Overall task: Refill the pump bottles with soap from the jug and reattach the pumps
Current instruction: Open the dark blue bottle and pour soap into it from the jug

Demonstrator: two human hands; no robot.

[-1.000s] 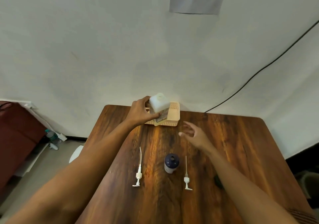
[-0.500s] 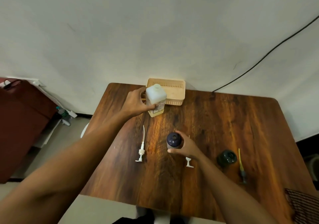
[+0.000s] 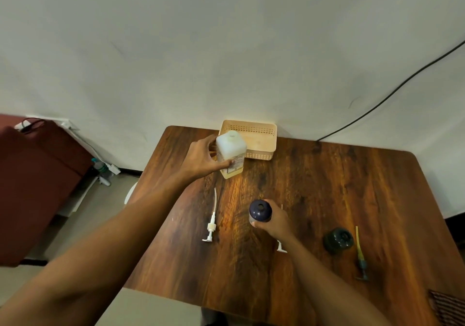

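Note:
My left hand (image 3: 201, 159) grips the white soap jug (image 3: 231, 153), which stands upright with its mouth open on the wooden table (image 3: 327, 187) in front of the basket. My right hand (image 3: 273, 221) is wrapped around a small dark blue bottle (image 3: 260, 210) with an open neck at the table's middle. One white pump (image 3: 211, 221) lies left of that bottle. Another white pump (image 3: 280, 246) lies partly hidden under my right wrist. A dark green bottle (image 3: 337, 239) stands to the right, with a yellow-tubed pump (image 3: 360, 254) lying beside it.
A beige perforated basket (image 3: 261, 134) sits at the table's back edge against the wall. A black cable (image 3: 392, 91) runs down the wall. A dark red piece of furniture (image 3: 35, 182) stands on the left. Striped cloth (image 3: 448, 305) shows at the lower right.
The jug came out of the basket area and down onto the table in my left hand. My right hand moved back and closed around the blue bottle.

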